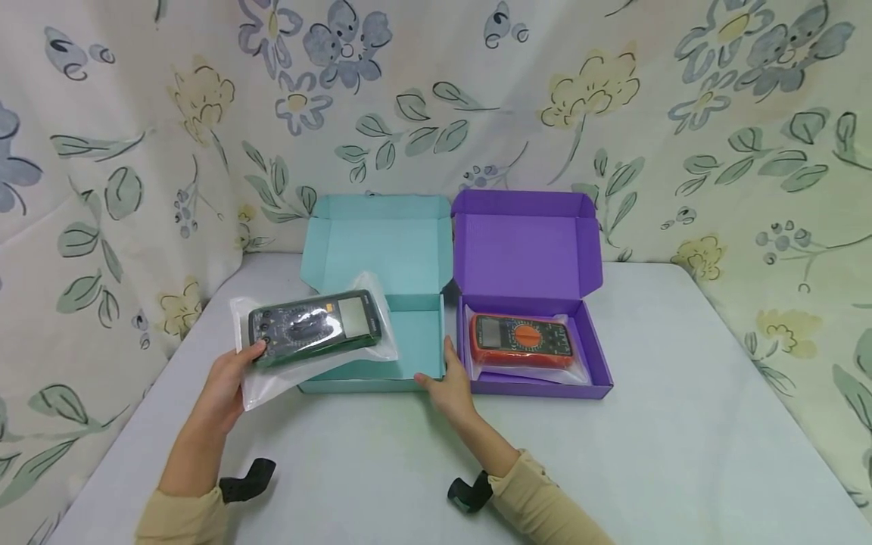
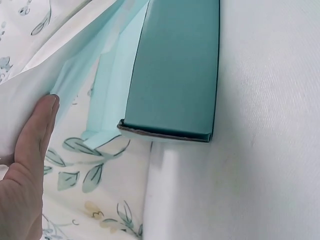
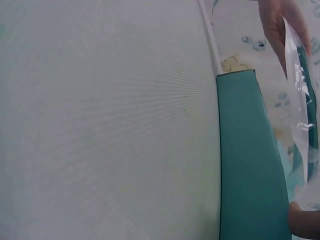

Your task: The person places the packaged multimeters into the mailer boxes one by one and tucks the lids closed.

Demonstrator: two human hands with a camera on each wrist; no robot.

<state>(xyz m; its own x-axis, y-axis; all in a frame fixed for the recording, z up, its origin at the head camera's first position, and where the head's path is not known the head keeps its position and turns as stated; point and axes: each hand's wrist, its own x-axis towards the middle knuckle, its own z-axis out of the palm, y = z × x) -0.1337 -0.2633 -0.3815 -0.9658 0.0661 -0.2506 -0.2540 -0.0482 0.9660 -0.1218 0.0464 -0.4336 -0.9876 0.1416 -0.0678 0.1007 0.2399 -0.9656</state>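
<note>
My left hand [image 1: 228, 386] grips a dark green multimeter [image 1: 313, 325] in a clear plastic bag by its left end, thumb on top. The bagged meter is held tilted above the left part of an open teal box [image 1: 371, 386], whose lid stands up at the back. Around the front right corner of this box, my right hand [image 1: 450, 386] holds on, its thumb [image 3: 302, 222] at the front edge and its fingers by the right wall. In the left wrist view the left hand [image 2: 30, 165] shows at the left edge; the meter is hidden there.
Right of the teal box stands an open purple box [image 1: 538, 390] with an orange-red multimeter [image 1: 521, 341] in a plastic bag inside. Both boxes sit on a white table [image 1: 681, 424]. A flower-patterned curtain [image 1: 518, 98] hangs behind the table.
</note>
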